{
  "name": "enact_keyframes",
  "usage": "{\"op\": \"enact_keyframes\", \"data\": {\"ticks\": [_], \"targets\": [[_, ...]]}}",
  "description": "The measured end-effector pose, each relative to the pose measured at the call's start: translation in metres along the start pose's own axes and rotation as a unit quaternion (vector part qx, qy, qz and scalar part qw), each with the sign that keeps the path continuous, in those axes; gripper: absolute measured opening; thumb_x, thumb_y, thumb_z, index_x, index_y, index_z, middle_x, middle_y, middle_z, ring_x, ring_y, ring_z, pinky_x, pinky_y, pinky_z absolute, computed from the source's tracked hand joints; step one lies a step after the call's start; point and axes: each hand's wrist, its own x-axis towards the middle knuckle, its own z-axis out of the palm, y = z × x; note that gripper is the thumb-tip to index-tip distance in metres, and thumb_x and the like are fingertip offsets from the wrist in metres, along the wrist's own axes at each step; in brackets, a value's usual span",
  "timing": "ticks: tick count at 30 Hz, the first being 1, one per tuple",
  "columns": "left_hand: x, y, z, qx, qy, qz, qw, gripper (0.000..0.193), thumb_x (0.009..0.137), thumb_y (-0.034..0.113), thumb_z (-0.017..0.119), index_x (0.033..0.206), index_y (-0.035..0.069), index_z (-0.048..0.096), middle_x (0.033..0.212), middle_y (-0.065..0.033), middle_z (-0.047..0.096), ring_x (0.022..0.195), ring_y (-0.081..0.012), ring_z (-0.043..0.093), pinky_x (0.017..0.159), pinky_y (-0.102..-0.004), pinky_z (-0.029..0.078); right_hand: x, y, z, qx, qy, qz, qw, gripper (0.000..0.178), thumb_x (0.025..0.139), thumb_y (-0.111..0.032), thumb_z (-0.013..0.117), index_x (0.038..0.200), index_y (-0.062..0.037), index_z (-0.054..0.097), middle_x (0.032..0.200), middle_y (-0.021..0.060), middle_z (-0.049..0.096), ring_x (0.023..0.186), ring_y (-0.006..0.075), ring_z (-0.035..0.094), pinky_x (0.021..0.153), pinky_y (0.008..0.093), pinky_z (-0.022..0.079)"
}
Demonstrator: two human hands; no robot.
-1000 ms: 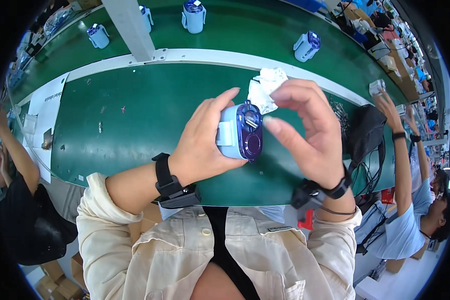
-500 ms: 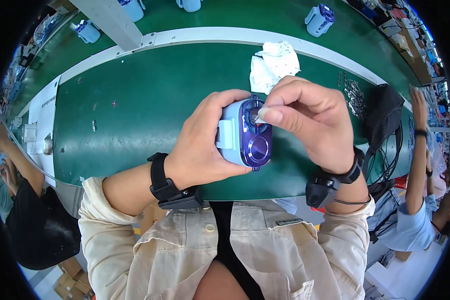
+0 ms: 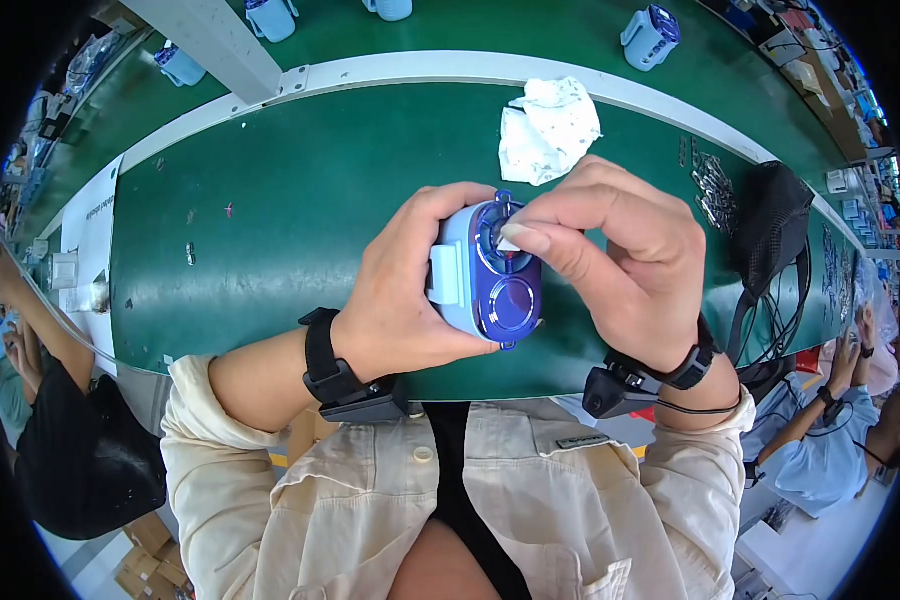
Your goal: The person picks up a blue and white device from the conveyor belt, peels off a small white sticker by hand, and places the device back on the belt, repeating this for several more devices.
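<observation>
My left hand [image 3: 395, 275] wraps round a light-blue plastic housing [image 3: 452, 272], a rounded oblong piece with a tab on its left side. Its glossy purple-blue face [image 3: 511, 305] points up, with a ring at the near end and a round recess at the far end. Over that recess, the thumb and forefinger of my right hand [image 3: 620, 250] are pinched on a small pale piece [image 3: 506, 243]. Most of that piece is hidden by the fingertips, so its kind cannot be told.
Beyond the housing lies a crumpled white cloth [image 3: 548, 130]. To the right are a pile of small metal parts [image 3: 712, 190] and a black mesh bag [image 3: 772, 215] with cables. Similar blue housings [image 3: 651, 38] stand behind the white rail [image 3: 410, 68]. Co-workers sit at both sides.
My right hand has shifted slightly left and nearer, its pinch still at the recess, and its wrist has turned. The left hand and housing stay nearly in place. The right-hand co-worker's arm has come down.
</observation>
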Motion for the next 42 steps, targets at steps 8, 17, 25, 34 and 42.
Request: {"op": "enact_keyframes", "data": {"ticks": [8,17,25,34,42], "targets": [[0.000,-0.001,-0.005,0.020,-0.015,-0.017,1.000,0.093,0.055,0.023,0.095,0.128,0.003,0.042,0.115,-0.0116,0.057,0.103,-0.0196,0.059,0.089,-0.0319,0.048,0.003,0.007,-0.002,-0.195,0.030,-0.203,0.959,0.029,0.065,0.000,0.077,0.093,0.0026,0.071,0.077,0.0091,0.063,0.064,0.0211,0.057,0.058,0.0289,0.043],[0.005,0.002,-0.001,0.056,0.030,0.036,0.997,0.082,0.056,0.019,0.089,0.124,0.005,0.047,0.111,-0.0133,0.058,0.096,-0.0308,0.059,0.081,-0.0377,0.049,0.007,0.005,-0.011,-0.249,0.000,-0.251,0.935,0.036,0.058,-0.001,0.079,0.093,0.0039,0.070,0.079,0.0095,0.062,0.063,0.0223,0.057,0.055,0.0316,0.041],[0.004,0.002,-0.001,0.061,0.007,0.025,0.998,0.082,0.055,0.019,0.089,0.124,0.005,0.047,0.110,-0.0131,0.059,0.096,-0.0306,0.059,0.082,-0.0373,0.050,0.008,0.011,-0.010,-0.191,-0.007,-0.260,0.946,0.036,0.058,0.002,0.077,0.092,0.0046,0.067,0.078,0.0103,0.061,0.060,0.0232,0.055,0.052,0.0329,0.042],[0.000,0.000,-0.001,0.007,-0.015,-0.037,0.999,0.082,0.054,0.018,0.088,0.124,0.005,0.047,0.110,-0.0136,0.058,0.097,-0.0302,0.060,0.082,-0.0372,0.050,0.002,0.013,-0.005,-0.177,-0.034,-0.233,0.955,0.035,0.060,0.000,0.075,0.093,0.0067,0.066,0.075,0.0108,0.059,0.058,0.0238,0.053,0.051,0.0338,0.041],[0.001,0.002,0.002,0.098,0.005,0.015,0.995,0.081,0.054,0.017,0.087,0.123,0.006,0.047,0.110,-0.0133,0.058,0.096,-0.0296,0.060,0.082,-0.0371,0.050,-0.009,0.009,0.006,-0.281,0.027,-0.258,0.924,0.040,0.057,-0.002,0.076,0.094,0.0083,0.065,0.074,0.0109,0.056,0.058,0.0241,0.052,0.050,0.0343,0.039]]}}
